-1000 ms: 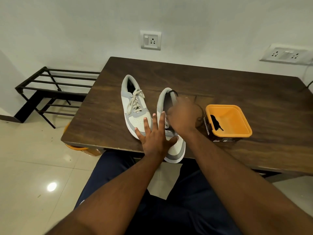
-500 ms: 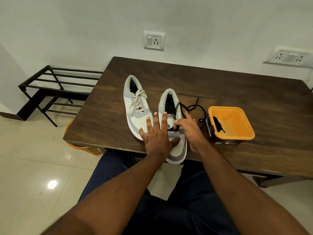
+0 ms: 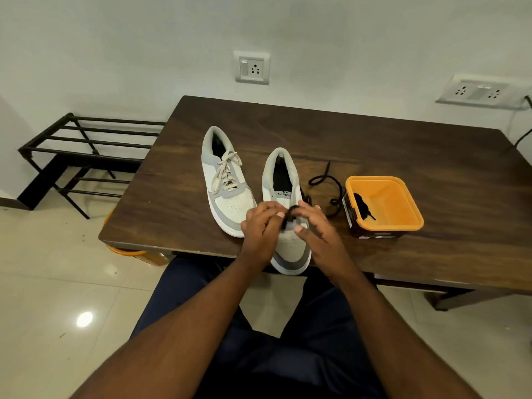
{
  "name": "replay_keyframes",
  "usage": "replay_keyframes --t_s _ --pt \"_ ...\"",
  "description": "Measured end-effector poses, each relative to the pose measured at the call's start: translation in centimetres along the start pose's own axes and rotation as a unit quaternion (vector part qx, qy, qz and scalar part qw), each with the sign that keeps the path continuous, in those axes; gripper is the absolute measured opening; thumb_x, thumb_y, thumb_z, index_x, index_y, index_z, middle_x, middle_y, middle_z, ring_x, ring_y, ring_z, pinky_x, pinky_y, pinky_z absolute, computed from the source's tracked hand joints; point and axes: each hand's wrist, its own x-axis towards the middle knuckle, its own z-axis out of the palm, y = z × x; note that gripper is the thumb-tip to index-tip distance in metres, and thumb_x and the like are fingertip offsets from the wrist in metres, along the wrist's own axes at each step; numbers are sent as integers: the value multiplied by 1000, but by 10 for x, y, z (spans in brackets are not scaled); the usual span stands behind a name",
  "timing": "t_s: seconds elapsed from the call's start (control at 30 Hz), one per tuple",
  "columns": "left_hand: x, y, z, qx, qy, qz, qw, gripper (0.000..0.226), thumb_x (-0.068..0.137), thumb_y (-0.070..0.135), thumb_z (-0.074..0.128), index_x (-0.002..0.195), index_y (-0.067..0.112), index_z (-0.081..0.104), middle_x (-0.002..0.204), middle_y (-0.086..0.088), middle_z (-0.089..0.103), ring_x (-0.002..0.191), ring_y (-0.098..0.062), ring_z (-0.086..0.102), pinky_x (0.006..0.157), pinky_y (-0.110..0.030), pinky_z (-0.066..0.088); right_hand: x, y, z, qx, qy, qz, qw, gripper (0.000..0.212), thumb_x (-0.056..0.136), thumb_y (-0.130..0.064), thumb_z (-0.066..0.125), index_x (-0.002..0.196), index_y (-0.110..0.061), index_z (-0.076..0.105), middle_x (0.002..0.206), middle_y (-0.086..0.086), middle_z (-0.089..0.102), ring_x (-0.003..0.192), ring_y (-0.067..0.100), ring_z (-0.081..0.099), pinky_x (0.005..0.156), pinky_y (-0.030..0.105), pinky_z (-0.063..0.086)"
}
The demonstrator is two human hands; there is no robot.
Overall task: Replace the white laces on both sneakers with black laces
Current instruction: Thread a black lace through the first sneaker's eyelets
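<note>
Over the toe end of the unlaced grey-and-white sneaker [image 3: 288, 226], I see my left hand [image 3: 263, 226] and right hand [image 3: 315, 226] both pinching the black lace [image 3: 290, 214], its loose length trailing right, nearer my right hand.

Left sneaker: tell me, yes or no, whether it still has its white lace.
Yes: the left sneaker shows a white lace crossing its eyelets, tied near the top.

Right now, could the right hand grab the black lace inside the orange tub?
Probably yes. The right hand sits just beside the orange tub, whose top is open, but it is pinching the black lace at the sneaker first.
</note>
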Motion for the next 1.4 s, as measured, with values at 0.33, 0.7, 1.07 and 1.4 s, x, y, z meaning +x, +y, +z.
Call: replay_keyframes --t_s 0.33,0.7,1.07,1.4 --pt "-6 4 4 140 -127 31 981 33 79 60 62 79 30 74 100 15 65 108 -12 48 88 -30 24 32 31 -21 -84 72 8 994 20 86 -1 63 91 -20 65 94 6 65 83 13 60 75 27 48" --pt "-2 16 2 34 -51 -71 996 41 92 49 57 67 20 71 61 7 66 61 -8 61 66 -33 49 14 33 2 -1 122 3 993 11 87 -11 69 97 -11 74 89 1 72 85 13 67 76 26 53" --pt "-6 22 -2 -57 -191 38 979 20 92 9 67 76 20 71 68 11 66 67 1 60 66 -17 47 27 0 -13 253 127 265 922 39 94 -45 54 100 -9 67 89 11 74 75 19 65 68 34 52" --pt "0 26 -11 -178 -102 -144 968 33 100 30 55 92 4 73 84 -17 71 56 -5 54 52 -18 40 54 -37 -13 327 78 157 928 14 96 -7 54 102 -5 66 85 8 71 41 4 34 37 16 27"
